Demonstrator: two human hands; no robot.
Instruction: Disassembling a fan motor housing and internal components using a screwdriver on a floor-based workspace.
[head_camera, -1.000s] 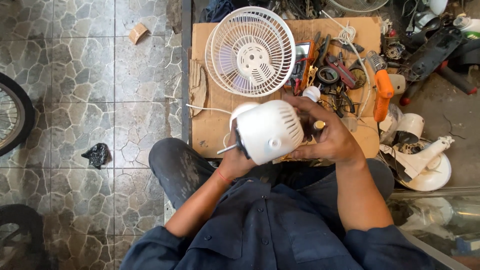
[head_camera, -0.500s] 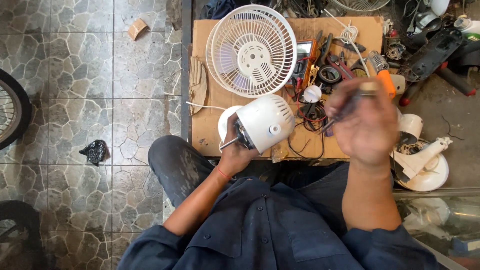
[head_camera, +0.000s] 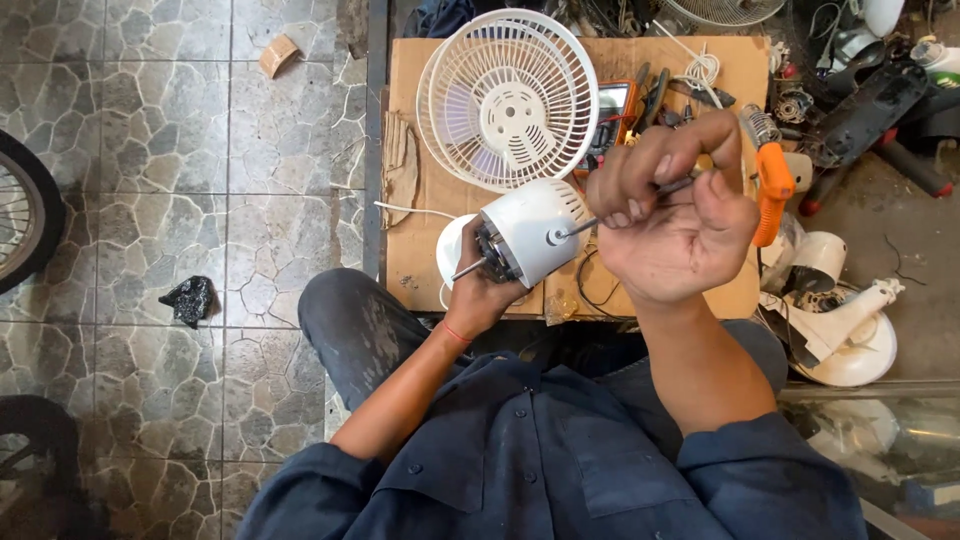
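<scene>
Your left hand (head_camera: 478, 292) was cupped under the white fan motor housing (head_camera: 530, 232), fingers wrapped round its lower edge, holding it tilted above the near edge of the cardboard-covered bench (head_camera: 420, 240) with the bare shaft pointing down and to your left. Your right hand (head_camera: 668, 215) was closed tight round a thin screwdriver (head_camera: 620, 208), fingers curled over the handle, its tip set against a small fitting on the housing's side.

The housing had no support but your palm. If you had pressed hard, the tip could well have skidded off the curved plastic and run toward your left fingers, or the housing could have twisted out of your grip and dropped onto your lap. The white cord (head_camera: 410, 210) trailing off to the left might also have snagged.

Further off, the white fan grille (head_camera: 507, 98) lay flat on the cardboard just behind the housing; a sudden jerk might have knocked it. Beyond your right hand sat the orange-handled tool (head_camera: 772, 190) and a heap of loose tools (head_camera: 650, 95), where a dropped screw would have been hard to find.
</scene>
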